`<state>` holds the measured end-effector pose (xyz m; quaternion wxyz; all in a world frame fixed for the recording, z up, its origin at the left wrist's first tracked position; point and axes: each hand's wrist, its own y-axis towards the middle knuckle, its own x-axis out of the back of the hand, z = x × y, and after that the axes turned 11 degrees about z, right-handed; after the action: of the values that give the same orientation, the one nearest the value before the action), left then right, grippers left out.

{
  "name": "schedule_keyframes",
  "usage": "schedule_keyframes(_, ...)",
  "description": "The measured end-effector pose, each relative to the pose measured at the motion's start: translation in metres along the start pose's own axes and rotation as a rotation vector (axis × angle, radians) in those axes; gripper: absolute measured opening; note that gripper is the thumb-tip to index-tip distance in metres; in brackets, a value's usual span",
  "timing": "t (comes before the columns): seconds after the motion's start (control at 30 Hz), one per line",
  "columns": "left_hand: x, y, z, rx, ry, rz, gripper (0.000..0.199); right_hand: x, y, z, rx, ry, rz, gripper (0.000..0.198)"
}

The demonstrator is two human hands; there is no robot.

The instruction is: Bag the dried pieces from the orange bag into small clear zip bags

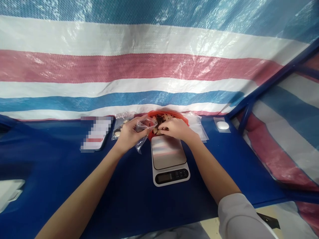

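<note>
My left hand (131,133) grips a clear plastic bag (141,143), its mouth held open toward the right. Behind the scale lies a red bag (184,117), spread open, with brown and tan pieces (159,120) heaped in it; they look like dried food, but I cannot tell the kind. Over this heap my right hand (174,127) is closed, its fingertips down among the pieces; whatever they pinch is hidden. Just in front stands a white kitchen scale (169,159) with a bare metal plate and a dark display.
Left of my left hand are a filled clear bag (119,127) and a phone (98,134). Flat clear bags (199,127) lie behind my right wrist. Farther right is a small packet with a white round thing (222,125). A striped tarp (149,66) closes off the blue table's (119,199) back.
</note>
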<state>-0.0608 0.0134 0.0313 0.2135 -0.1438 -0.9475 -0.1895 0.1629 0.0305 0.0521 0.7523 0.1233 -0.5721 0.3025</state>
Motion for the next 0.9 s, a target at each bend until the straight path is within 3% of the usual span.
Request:
schedule_keyframes(0.4,-0.006,0.000,0.001,-0.016,0.013,0.063,0.046,-0.013,0.011,-0.007,-0.045,-0.181,-0.025,0.025)
schedule_keyframes(0.57,-0.009,-0.002,0.000,0.019,0.001,0.070,0.054,-0.017,0.014,-0.008,-0.056,-0.181,-0.028,0.028)
schedule_keyframes(0.9,-0.011,-0.003,0.002,0.013,0.037,0.078,0.054,-0.002,-0.001,-0.026,0.021,0.202,-0.151,0.027)
